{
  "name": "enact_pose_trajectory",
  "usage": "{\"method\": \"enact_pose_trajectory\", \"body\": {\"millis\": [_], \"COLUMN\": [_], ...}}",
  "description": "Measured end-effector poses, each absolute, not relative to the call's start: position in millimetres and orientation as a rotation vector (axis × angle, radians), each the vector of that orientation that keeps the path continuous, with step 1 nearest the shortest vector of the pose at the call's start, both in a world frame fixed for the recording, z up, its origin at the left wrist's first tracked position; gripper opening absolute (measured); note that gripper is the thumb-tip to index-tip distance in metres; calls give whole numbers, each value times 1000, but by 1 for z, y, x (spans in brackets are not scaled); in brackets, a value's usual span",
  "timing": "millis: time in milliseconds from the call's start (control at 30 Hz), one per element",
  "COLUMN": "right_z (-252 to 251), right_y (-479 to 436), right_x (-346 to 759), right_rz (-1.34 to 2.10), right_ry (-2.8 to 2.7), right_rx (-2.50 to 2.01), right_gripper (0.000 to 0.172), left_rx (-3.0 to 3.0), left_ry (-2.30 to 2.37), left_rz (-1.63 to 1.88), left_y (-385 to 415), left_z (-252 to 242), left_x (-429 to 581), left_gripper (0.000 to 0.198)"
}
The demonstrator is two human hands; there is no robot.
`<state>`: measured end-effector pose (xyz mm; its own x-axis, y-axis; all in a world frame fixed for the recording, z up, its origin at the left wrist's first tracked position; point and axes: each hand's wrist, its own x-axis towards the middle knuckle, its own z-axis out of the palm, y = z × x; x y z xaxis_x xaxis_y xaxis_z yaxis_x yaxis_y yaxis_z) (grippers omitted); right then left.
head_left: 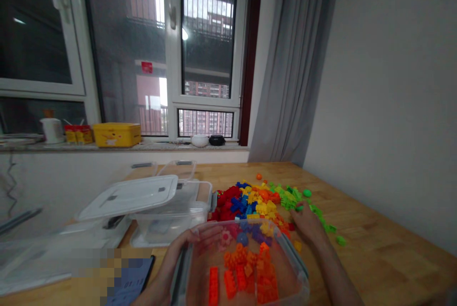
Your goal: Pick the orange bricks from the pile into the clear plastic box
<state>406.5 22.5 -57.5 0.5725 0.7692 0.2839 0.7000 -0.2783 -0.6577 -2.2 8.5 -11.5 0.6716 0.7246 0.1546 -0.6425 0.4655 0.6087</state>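
The clear container (pixel 303 275), lower center of the frame, holds orange bricks (pixel 267 275). Left hand (pixel 183 245): grip clasped on the container's far-left corner. Right hand (pixel 305 222), right of center: grip at the green blocks (pixel 291 197); whether it holds a piece cannot be determined. Caution: the visible hold is at one corner; an uneven load could tip the container and spill its contents. Sideways travel of the right forearm (pixel 332 265) could scatter stray green blocks across the tabletop (pixel 385 258).

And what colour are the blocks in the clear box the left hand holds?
Bright orange; the blocks show best in the head view.
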Motion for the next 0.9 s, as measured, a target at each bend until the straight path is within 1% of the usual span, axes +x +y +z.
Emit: {"method": "enact_pose_trajectory", "body": {"millis": [133, 200, 267, 400, 500, 600, 733, 900], "right_z": [-41, -35, -32, -29, -28, -27, -26, -28], "right_y": [23, 21, 18, 4, -6, -10, -9, -8], "right_x": [378, 362, 348, 329, 323, 322, 325, 324], "right_rz": [368, 529, 703, 1153, 1396, 1474, 1458, 1412], "right_ry": [-1127, -1104, -1062, -1101, -1239, -1333, -1375, -1373], "right_rx": [-1546, -1353, -1190, -833, -702, -661, -670, -715], "right_gripper": [50, 54, 50, 35, 36, 37, 34, 40], "left_rx": [666, 670, 682, 694, 693, 707, 699, 703], "left_ry": [148, 152, 150, 146, 141, 137, 130, 133], "left_rz": [828, 812, 807, 834, 832, 822, 819, 826], "left_y": [4, 4, 5, 9, 10, 9, 7, 5], "left_z": [-8, -7, -8, -11, -10, -8, -6, -4], "left_x": [-2, -2, -2, -3, -3, -2, 0, 0], "left_gripper": [58, 59, 60, 60, 58, 57, 56, 56]}}
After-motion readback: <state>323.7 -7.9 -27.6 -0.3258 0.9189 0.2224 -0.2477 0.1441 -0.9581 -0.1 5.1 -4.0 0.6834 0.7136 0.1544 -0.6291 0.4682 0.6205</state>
